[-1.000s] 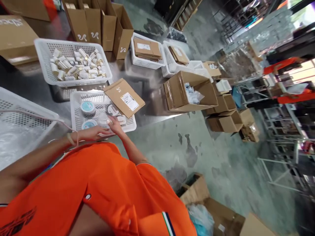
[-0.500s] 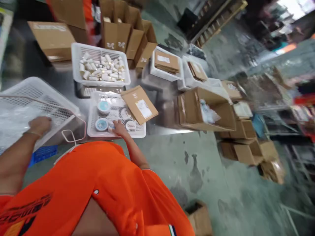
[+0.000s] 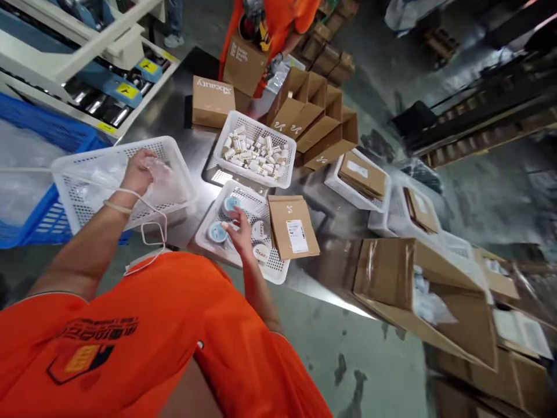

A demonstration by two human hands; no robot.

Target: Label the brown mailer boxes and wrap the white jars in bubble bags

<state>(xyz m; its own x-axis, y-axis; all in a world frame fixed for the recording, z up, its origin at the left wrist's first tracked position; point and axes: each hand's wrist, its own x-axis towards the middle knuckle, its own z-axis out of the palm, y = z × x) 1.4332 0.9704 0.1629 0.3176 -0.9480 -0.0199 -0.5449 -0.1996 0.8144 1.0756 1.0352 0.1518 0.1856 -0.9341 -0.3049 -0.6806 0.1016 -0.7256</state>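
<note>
My left hand (image 3: 138,173) is over a white plastic basket (image 3: 72,200), its fingers closed on a clear plastic bag (image 3: 159,169). More clear plastic lies in the basket beneath. My right hand (image 3: 241,235) is above a low white tray (image 3: 204,223), thumb and fingers apart, with nothing visible between them. Two round jars with blue lids (image 3: 216,232) sit in that tray near the fingertips. Two jars with white printed lids (image 3: 261,253) are on its right side. Flat brown cardboard mailers (image 3: 282,232) with a white label rest over the tray's right edge.
Behind the tray, a white basket (image 3: 221,145) holds many small white-and-gold bottles. Cardboard boxes (image 3: 304,116) stand beyond it, near a co-worker in orange (image 3: 300,14). A roller conveyor (image 3: 96,104) is at the left. An open carton (image 3: 383,270) stands at the right.
My view has swung left. My left hand has risen with the plastic bag in its fingers. My right hand has lifted off the jars, its fingers now spread.
</note>
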